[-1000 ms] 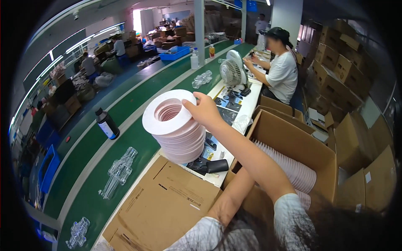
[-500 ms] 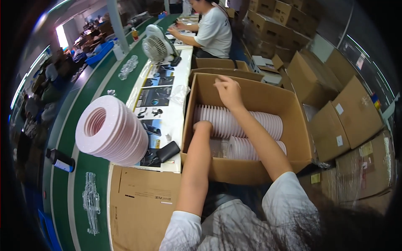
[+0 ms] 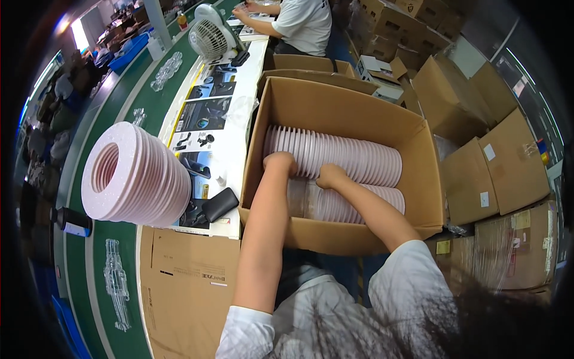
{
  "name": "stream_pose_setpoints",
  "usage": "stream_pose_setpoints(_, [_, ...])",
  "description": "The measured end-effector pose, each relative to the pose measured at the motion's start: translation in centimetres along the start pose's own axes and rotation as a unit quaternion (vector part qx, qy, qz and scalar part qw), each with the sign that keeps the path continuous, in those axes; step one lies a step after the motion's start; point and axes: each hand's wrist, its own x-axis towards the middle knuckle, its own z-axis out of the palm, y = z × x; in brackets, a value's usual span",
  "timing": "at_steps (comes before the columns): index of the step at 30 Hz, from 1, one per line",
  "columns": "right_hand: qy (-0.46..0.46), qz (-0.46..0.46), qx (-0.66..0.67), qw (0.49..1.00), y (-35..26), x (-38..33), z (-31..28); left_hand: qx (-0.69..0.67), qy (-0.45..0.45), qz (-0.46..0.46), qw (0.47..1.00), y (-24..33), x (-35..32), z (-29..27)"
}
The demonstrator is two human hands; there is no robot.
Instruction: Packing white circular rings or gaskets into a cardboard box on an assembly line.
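Pale rings: longer row [image 3: 353, 157] and shorter row [image 3: 371, 204], lying inside our open carton [image 3: 341, 99]. Our left hand [image 3: 281, 161]: at the longer row's left end. Our right hand [image 3: 331, 175]: at the shorter row. Fingers: hidden; we cannot tell their grip.

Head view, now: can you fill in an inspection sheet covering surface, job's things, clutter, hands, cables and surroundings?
Surface: white table with printed sheets; flat cardboard at its near end; green belt alongside.
Job's things: ring stack at the table's belt side; far row and shorter near row of rings inside an open box.
Clutter: fan, black pouch, black bottle, clear parts on the belt.
Hands: left hand by the far row, right hand at the near row's left end; fingers mostly hidden, grip unclear.
Cables: nothing seen.
Surroundings: seated co-worker; cartons at right.
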Motion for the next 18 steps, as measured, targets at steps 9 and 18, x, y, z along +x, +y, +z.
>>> stream_pose_setpoints(9, [-0.007, 0.041, -0.014, 0.999, -0.2, 1.0, 0.5, -0.003, -0.038, -0.012, 0.999, 0.5, -1.1, -0.9])
stream_pose_setpoints(18, [0.012, 0.073, -0.010, 0.997, 0.2, 1.9, 3.2, 0.007, -0.079, -0.018, 0.997, 0.1, -1.3, -0.5])
